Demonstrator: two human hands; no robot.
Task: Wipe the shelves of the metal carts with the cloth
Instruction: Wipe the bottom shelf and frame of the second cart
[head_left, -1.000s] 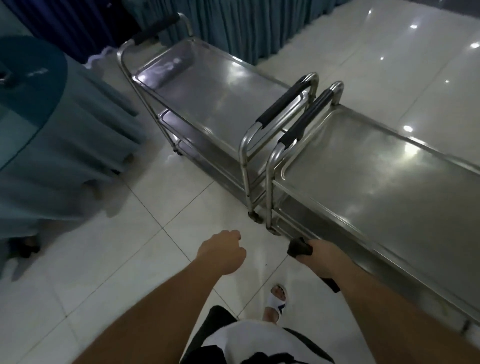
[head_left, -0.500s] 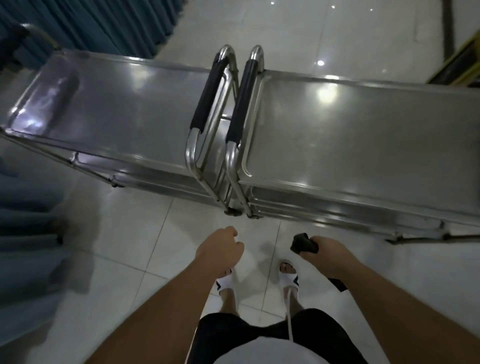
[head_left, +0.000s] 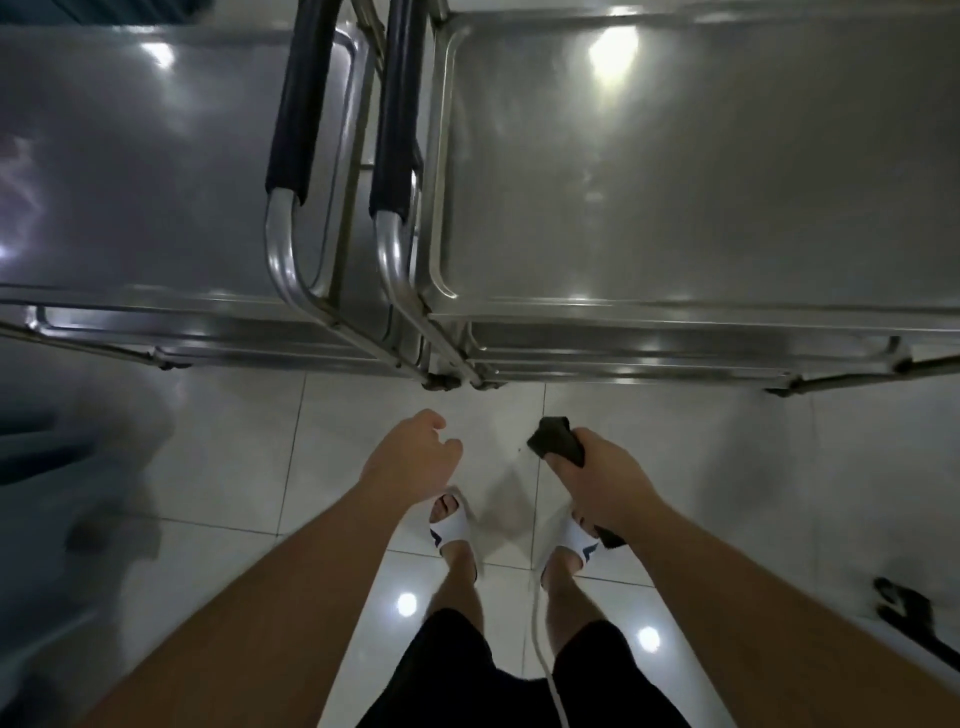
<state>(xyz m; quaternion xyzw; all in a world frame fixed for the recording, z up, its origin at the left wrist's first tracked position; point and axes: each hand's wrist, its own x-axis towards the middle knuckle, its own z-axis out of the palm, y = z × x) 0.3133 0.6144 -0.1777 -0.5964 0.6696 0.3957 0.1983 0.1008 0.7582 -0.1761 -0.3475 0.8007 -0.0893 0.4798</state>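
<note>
1. My way up to both top shelves, left (head_left: 145, 171) and right (head_left: 701, 182), is open from above.
2. Two padded handles (head_left: 296, 104) stand side by side between them, leaving only a narrow gap.

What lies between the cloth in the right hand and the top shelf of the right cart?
In the head view, only bare tiled floor separates the dark cloth, held by the right hand, from the right cart's top shelf.

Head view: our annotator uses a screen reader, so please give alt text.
A person's right hand grips a dark cloth; the left hand holds nothing. Ahead on the tiled floor stand two metal carts, handles adjacent.
</note>
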